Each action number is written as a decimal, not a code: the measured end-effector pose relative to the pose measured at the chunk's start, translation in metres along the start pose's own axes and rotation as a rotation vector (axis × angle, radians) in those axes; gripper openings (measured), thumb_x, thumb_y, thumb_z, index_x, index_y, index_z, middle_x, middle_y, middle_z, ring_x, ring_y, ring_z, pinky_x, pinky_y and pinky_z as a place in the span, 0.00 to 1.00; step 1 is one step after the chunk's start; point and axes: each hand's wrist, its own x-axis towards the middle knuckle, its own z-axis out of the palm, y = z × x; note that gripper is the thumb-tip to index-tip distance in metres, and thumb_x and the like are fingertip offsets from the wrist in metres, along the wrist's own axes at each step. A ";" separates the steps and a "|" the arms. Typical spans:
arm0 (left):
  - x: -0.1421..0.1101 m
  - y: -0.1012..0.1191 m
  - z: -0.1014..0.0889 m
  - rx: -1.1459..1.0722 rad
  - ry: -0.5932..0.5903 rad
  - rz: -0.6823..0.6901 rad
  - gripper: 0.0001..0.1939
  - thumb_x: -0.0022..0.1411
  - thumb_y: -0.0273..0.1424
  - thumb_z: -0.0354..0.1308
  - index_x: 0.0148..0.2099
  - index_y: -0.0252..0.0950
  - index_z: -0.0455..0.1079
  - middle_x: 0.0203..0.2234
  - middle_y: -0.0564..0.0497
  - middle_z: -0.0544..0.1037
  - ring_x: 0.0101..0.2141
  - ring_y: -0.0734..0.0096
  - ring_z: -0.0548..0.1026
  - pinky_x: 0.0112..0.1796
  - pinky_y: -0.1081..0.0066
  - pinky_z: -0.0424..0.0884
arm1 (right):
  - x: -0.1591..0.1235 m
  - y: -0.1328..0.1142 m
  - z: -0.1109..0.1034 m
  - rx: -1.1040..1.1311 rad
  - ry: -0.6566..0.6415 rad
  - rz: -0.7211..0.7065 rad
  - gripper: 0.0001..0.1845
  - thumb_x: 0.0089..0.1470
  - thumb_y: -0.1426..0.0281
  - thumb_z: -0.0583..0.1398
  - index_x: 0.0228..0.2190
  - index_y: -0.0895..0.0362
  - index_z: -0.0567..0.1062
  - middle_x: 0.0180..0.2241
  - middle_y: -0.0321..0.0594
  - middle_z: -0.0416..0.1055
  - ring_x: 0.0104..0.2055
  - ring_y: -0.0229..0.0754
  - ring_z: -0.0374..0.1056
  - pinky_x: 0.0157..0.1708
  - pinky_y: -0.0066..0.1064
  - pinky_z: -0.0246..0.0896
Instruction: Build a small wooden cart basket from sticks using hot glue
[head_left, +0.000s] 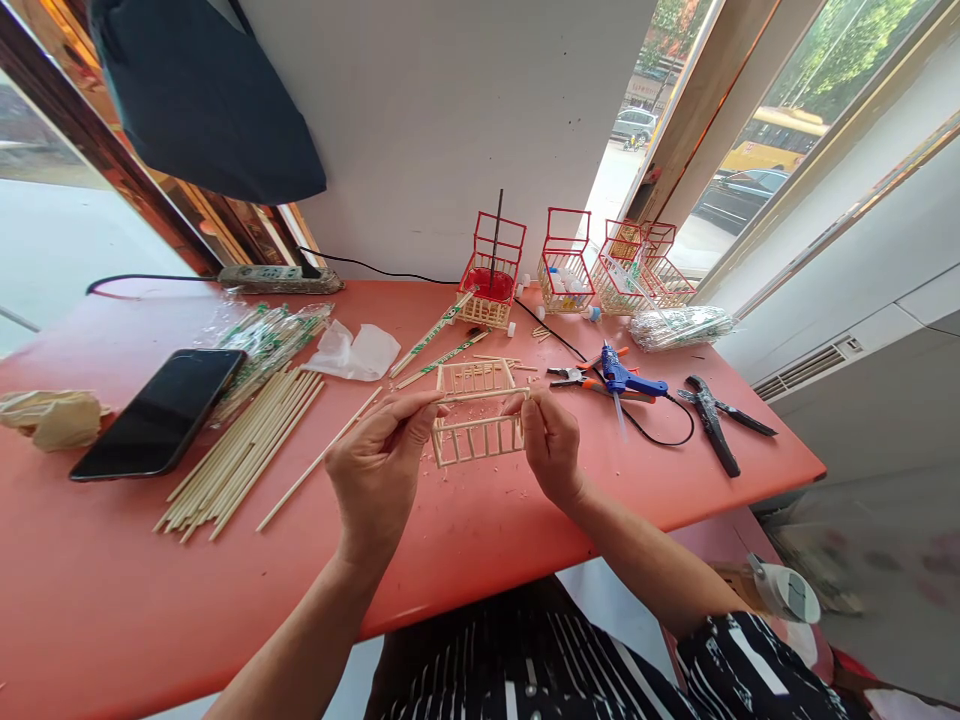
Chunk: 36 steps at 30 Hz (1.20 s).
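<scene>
My left hand (379,460) and my right hand (551,445) together hold a small unpainted basket frame of thin wooden sticks (478,415) just above the red table (450,540). Each hand pinches one end of a stick lying along the frame's top edge. Both hands have their fingers closed on it. A blue hot glue gun (626,380) lies to the right of the frame, with orange-handled pliers (574,375) beside it. A pile of loose bamboo sticks (244,450) lies to the left.
Several red-painted stick baskets (566,260) stand along the back wall. A black phone (161,410) lies at the left, black cutters (712,420) at the right, a power strip (277,278) at the back, and plastic stick packets (679,325) near the window.
</scene>
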 end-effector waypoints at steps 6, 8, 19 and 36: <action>0.000 0.001 0.000 0.007 0.001 -0.005 0.08 0.67 0.34 0.67 0.47 0.45 0.85 0.33 0.53 0.84 0.33 0.72 0.78 0.39 0.70 0.73 | 0.000 -0.001 0.000 0.020 0.007 -0.019 0.20 0.75 0.61 0.51 0.34 0.54 0.74 0.33 0.40 0.75 0.31 0.38 0.66 0.36 0.34 0.62; 0.000 0.001 0.000 0.008 0.002 -0.006 0.08 0.67 0.34 0.67 0.47 0.45 0.85 0.34 0.54 0.84 0.33 0.72 0.78 0.39 0.71 0.73 | 0.001 -0.001 0.000 0.013 0.006 -0.017 0.20 0.75 0.61 0.51 0.34 0.54 0.74 0.34 0.40 0.76 0.33 0.39 0.68 0.37 0.34 0.63; 0.000 0.002 0.000 0.019 0.006 0.001 0.09 0.68 0.35 0.66 0.47 0.45 0.85 0.34 0.53 0.84 0.34 0.71 0.79 0.40 0.71 0.75 | 0.000 -0.001 0.000 -0.004 0.004 -0.018 0.21 0.75 0.61 0.50 0.33 0.54 0.74 0.35 0.41 0.77 0.33 0.39 0.70 0.37 0.34 0.64; 0.000 0.002 0.000 0.023 0.007 -0.006 0.08 0.68 0.36 0.67 0.47 0.45 0.85 0.35 0.53 0.85 0.35 0.69 0.80 0.43 0.69 0.76 | -0.001 -0.001 0.000 -0.017 0.013 -0.005 0.23 0.75 0.59 0.50 0.32 0.54 0.74 0.30 0.38 0.72 0.28 0.38 0.63 0.33 0.33 0.60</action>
